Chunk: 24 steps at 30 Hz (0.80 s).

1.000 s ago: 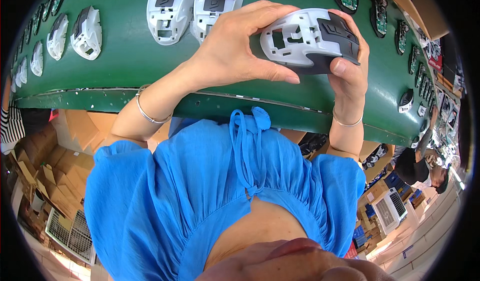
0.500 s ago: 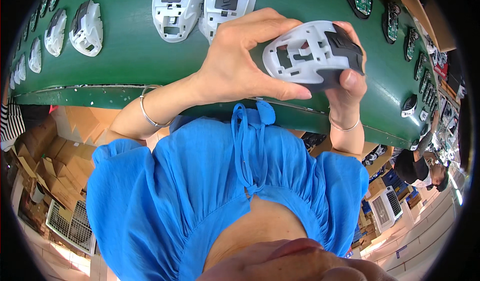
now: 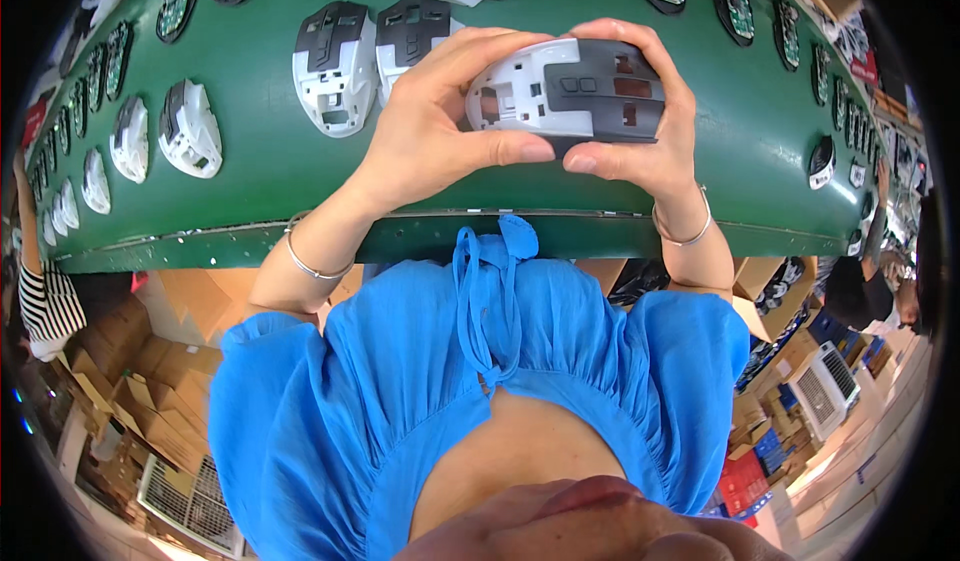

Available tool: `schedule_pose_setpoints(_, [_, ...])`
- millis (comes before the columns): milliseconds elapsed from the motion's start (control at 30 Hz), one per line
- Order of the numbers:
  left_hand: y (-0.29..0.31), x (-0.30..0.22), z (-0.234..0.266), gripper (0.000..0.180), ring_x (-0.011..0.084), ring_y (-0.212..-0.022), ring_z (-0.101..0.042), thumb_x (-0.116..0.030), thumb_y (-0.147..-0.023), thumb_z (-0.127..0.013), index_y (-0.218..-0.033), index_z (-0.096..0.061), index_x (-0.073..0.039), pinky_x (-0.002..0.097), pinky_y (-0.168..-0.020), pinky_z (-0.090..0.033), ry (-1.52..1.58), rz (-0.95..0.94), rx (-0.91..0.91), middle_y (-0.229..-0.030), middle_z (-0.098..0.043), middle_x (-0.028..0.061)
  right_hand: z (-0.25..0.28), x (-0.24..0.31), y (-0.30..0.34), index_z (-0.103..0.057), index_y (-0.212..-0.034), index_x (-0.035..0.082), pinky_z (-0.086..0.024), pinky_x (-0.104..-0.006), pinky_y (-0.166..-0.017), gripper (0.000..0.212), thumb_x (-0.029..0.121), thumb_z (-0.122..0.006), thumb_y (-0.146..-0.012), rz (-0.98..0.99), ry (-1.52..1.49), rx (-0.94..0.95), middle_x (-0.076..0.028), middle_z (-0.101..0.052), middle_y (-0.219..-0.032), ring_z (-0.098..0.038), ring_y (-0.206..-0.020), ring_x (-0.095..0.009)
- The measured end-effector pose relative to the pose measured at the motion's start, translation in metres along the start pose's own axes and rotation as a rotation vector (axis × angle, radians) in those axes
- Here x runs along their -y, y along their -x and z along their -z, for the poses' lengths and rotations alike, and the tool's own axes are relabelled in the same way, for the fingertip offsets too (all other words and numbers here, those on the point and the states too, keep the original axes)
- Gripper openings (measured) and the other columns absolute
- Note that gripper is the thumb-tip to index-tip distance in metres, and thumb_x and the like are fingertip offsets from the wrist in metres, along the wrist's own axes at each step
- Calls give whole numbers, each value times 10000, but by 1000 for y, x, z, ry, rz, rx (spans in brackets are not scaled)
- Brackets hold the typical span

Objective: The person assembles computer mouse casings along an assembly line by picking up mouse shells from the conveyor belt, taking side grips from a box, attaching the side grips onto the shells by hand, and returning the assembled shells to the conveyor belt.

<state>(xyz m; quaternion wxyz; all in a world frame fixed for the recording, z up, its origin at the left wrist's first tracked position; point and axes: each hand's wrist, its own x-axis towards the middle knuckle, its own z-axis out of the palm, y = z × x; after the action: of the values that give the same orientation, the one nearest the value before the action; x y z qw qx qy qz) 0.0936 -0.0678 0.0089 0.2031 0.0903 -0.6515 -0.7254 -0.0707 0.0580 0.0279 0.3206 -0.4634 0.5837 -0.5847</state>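
Person's L hand & R hand hold a white/dk grey shell btwn them, approx. 1 o'clock in view, over the green desk. L fingers curl part-open round its 9 o'clock end, R fingers likewise round its 3 o'clock. Two similar shells lie at its 9; PCBs at its 2.
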Motion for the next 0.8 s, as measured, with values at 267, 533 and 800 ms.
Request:
schedule_pose_setpoints(267, [8, -9, 4, 648, 209, -1093, -503, -39, -594, -832, -1184, -572, 24, 327, -949, -417, 154, -5, -6, -1174, -519, 125, 6, 9, 4, -532, -1173, -14, -467, -303, -901, 764, 150, -895, -522, 127, -22, 142, -109, -596, -1117, -580, -1009, -181])
schedule_pose_setpoints(533, [3, -15, 1, 935, 224, -1208, -431, -268, -723, -773, -1435, -211, -39, 357, -1020, -361, 517, 162, -80, -1292, -455, 134, -4, 31, 0, -534, -1168, 16, -506, -348, -849, 695, 167, -859, -573, 404, 190, -93, -161, -588, -1118, -612, -993, -278])
schedule_pose_setpoints(800, [9, -12, 7, 506, 186, -1076, -547, -421, -928, -485, -1306, -396, -96, 420, -906, -468, 951, 377, -55, -1176, -544, 71, -16, 74, -40, -593, -1122, 90, -516, -388, -795, 545, 257, -772, -636, 690, 820, 370, -113, -598, -1096, -608, -966, -284])
